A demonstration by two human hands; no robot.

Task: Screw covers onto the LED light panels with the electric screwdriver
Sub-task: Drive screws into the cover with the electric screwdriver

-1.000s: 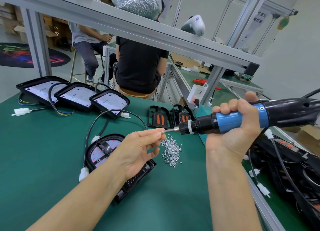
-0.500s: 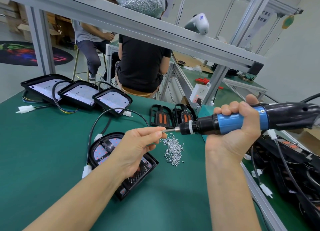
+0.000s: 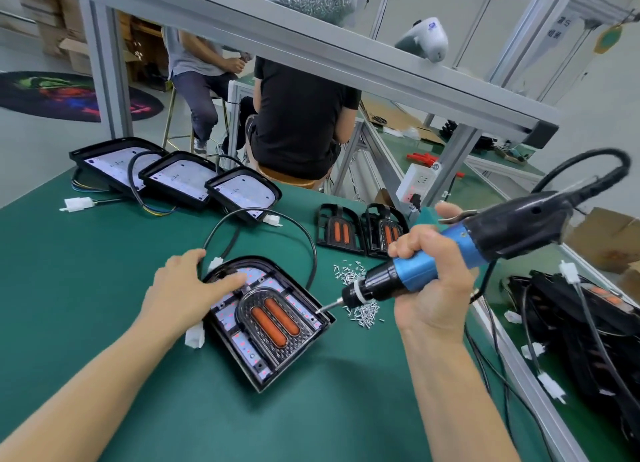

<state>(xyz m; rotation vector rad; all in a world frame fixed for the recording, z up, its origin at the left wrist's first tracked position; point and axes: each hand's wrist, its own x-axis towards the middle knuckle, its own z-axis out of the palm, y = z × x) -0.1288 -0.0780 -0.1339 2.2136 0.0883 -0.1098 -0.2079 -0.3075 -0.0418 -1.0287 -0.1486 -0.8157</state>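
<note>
- The left hand [image 3: 188, 288] lies flat on the rounded end of the LED light panel [image 3: 266, 318], fingers straight and slightly spread, pressing it to the green desk [image 3: 104, 288]. If that pressure eases, the panel could twist under the driver.
- The panel sits mid-desk with its cover [image 3: 273, 318] seated inside. The cover may shift out of line before a screw bites.
- The right hand [image 3: 433, 281] is wrapped tight round the electric screwdriver [image 3: 415, 274], whose bit meets the panel's edge at 3 o'clock. The tool leans steeply, so the bit may slip or drive crooked.
- Loose screws [image 3: 360, 311] lie just right of the panel under the tool, and the panel's black cable [image 3: 277, 219] loops at 12 o'clock. Spare covers [image 3: 360, 229] wait at 1 o'clock and three more panels [image 3: 173, 177] at 11 o'clock.
</note>
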